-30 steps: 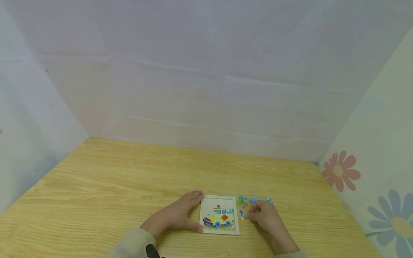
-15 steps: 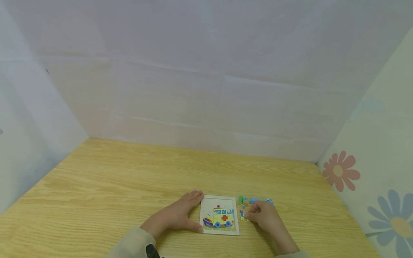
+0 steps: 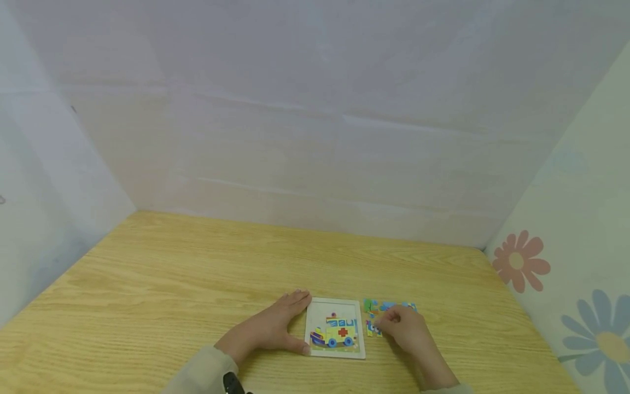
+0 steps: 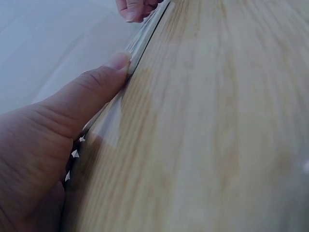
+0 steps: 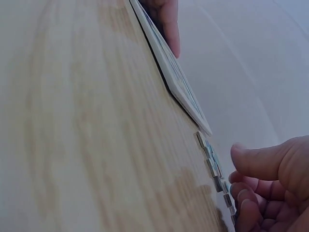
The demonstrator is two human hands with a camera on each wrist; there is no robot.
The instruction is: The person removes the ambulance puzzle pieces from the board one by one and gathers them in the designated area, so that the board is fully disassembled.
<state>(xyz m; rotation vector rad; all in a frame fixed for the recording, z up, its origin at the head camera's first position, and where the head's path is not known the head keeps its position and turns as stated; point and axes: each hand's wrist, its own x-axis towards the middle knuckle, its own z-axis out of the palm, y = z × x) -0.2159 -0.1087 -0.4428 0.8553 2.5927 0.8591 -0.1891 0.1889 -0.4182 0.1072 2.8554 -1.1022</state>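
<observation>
A square white-rimmed puzzle tray (image 3: 362, 342) lies on the table, its lower part filled with pieces that show a yellow ambulance (image 3: 343, 324). The upper part of the tray is bare. My left hand (image 3: 270, 329) rests along the tray's left side, fingers spread and the thumb (image 4: 99, 86) on the near left corner. To the tray's right, my right hand (image 3: 407, 329) hovers low over loose puzzle pieces (image 3: 370, 328). Its fingers are loosely bent, and the right wrist view shows a gap between thumb (image 5: 258, 162) and fingers with nothing in it. The palm hides some pieces.
More loose pieces (image 3: 388, 306), blue and green, lie beyond the right hand. The wooden table (image 3: 221, 262) runs back to a pale cloth wall (image 3: 295, 137). A side wall with printed flowers (image 3: 515, 260) stands at the right.
My right hand's fingertips have shifted slightly right and up, uncovering more of a loose blue piece beside the tray. The left hand and the tray have not moved.
</observation>
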